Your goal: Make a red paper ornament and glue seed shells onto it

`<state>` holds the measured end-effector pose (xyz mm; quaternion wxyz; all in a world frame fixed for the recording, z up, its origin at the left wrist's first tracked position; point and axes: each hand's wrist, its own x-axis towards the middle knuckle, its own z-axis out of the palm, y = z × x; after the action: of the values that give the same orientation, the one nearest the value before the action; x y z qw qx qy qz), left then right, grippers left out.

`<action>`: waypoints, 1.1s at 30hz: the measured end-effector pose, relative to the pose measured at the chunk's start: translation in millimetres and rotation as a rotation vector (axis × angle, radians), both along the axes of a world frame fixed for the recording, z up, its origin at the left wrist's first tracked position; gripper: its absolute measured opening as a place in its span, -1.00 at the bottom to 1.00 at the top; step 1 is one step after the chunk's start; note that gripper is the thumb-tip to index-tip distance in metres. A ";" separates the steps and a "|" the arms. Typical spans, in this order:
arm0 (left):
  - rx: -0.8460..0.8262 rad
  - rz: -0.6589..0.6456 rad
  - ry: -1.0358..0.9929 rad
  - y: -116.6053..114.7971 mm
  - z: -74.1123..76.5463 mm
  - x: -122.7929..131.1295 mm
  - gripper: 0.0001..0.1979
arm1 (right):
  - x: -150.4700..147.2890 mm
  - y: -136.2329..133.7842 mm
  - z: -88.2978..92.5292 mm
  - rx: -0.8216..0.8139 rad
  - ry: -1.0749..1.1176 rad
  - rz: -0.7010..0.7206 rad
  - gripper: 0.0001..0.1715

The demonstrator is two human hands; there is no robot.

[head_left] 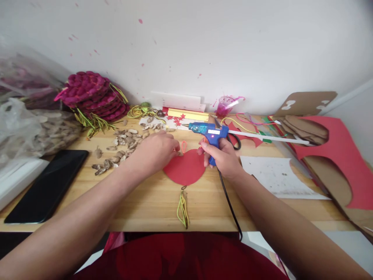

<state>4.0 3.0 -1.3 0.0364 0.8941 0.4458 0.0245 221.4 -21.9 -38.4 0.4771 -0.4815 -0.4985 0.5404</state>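
Note:
A red paper disc (185,171) lies on the wooden table in front of me, with an orange loop (184,147) at its top edge and a yellow-green tassel (182,210) at its bottom. My right hand (223,153) is wrapped round the grip of a blue glue gun (211,134), whose nozzle points left above the disc. A white glue stick (271,137) sticks out of its back, and its black cord hangs off the table. At the disc's upper left edge is my left hand (163,149), fingers curled together; what they hold, if anything, is hidden.
Peanut shells (116,155) are scattered left of the disc. Further left lie a black phone (48,186), a bag of shells (55,130) and stacked magenta shell crafts (93,95). Scissors (235,140), white paper (279,177) and cut red card (344,155) are on the right; a pink-stained cup (224,107) stands behind.

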 end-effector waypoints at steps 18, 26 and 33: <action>0.047 -0.169 -0.189 8.6 -25.0 -18.7 -0.83 | -1.5 -9.2 6.1 0.007 -0.029 0.018 -0.65; -0.014 -0.151 -0.292 12.4 -27.3 -20.8 -0.81 | 2.0 -5.0 2.5 0.011 0.132 0.055 -0.66; -0.516 0.255 -0.870 10.8 -9.6 -20.9 -0.78 | 7.1 -9.8 12.6 0.093 0.167 0.105 -0.66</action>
<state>-16.9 13.8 -10.9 0.4341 0.7018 0.4863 0.2872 228.5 -31.7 -25.8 0.5097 -0.3852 -0.5061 0.5794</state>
